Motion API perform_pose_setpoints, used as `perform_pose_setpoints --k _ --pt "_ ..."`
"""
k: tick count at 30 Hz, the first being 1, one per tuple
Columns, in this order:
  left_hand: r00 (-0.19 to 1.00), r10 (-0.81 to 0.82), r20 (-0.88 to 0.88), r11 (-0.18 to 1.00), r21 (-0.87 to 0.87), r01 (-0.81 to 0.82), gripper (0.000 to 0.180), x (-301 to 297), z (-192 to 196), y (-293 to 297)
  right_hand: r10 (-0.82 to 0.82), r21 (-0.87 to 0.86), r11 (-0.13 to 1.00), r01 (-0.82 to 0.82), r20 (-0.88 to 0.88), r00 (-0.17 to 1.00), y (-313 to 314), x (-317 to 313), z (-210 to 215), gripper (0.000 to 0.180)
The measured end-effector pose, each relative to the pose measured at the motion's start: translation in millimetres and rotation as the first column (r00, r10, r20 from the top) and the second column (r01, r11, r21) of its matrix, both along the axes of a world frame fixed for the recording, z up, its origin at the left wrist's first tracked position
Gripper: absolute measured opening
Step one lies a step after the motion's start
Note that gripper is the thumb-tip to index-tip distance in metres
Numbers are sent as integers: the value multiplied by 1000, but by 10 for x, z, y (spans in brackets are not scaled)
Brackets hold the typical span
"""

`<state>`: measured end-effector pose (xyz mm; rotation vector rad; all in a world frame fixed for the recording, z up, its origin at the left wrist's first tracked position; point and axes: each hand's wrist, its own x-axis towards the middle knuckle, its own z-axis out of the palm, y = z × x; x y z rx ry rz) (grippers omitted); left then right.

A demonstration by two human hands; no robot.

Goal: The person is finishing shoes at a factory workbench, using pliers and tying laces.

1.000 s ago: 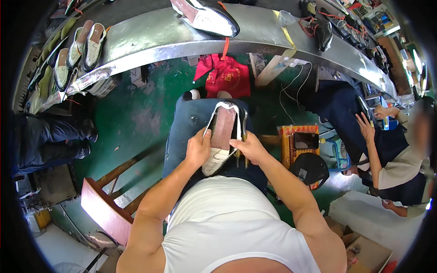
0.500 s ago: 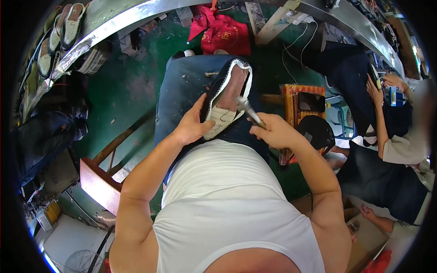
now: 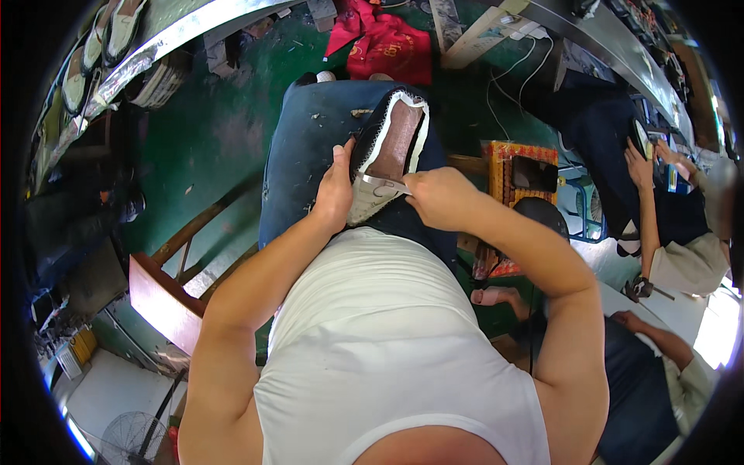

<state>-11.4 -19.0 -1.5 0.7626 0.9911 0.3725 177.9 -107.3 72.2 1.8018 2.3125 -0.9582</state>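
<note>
A dark shoe upper [image 3: 373, 139] with a white stitched edge lies sole side up across my lap. A reddish-brown inner sole [image 3: 404, 128] fills its far part, and a pale piece [image 3: 372, 203] covers the near end. My left hand [image 3: 335, 190] grips the shoe along its left side, thumb up, fingers partly hidden. My right hand [image 3: 443, 199] is closed round a silvery metal hand tool [image 3: 385, 183]. That tool lies across the sole, where the brown part meets the pale one. Its handle is hidden in my fist.
A blue cloth [image 3: 302, 139] covers my lap. A phone [image 3: 535, 173] rests on a small patterned stool [image 3: 500, 182] to the right. Another person's hand [image 3: 640, 167] works at a shoe at far right. A wooden chair [image 3: 167, 294] stands left; a metal-edged bench [image 3: 178, 39] curves ahead.
My right hand has turned and moved in over the shoe, laying the metal tool across the sole. My left thumb has lifted off the sole to the shoe's side.
</note>
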Motion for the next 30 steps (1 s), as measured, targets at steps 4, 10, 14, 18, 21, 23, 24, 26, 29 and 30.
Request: perform_pose_setpoints --k 4,10,14,18,21,23,24,26,29,30 --pt "989 79 -126 954 297 -39 61 56 -190 17 -192 134 968 210 -139 971 -171 -173 -147 19" --pt "920 29 -391 671 690 272 51 -19 -157 -66 -267 -20 964 266 -34 963 -207 63 105 27" --pt "905 -36 -423 328 851 411 47 5 -48 7 -313 325 898 295 4 950 -209 163 -11 26" --pt "858 -116 -501 199 834 514 49 -19 -24 85 -398 137 908 395 -6 917 -373 144 -128 18" --pt "741 -176 -648 -22 755 656 52 -7 118 116 -431 85 898 432 -21 902 -369 228 -192 16" --pt "692 -177 -700 -38 708 706 54 6 159 113 -414 -59 909 412 -38 909 -294 331 -132 20" --pt "642 -179 -745 -46 659 751 57 9 167 135 -416 -55 909 414 -38 909 -189 398 31 20" --pt "593 -202 -780 -19 608 793 59 33 204 179 -593 -596 689 413 -135 794 -38 523 323 24" --pt "507 -241 -828 -19 526 850 63 60 335 172 -551 -101 830 549 -306 777 -21 374 -39 28" --pt "482 -235 -844 -47 505 862 64 91 392 189 -571 79 743 664 -442 692 62 318 -133 29"
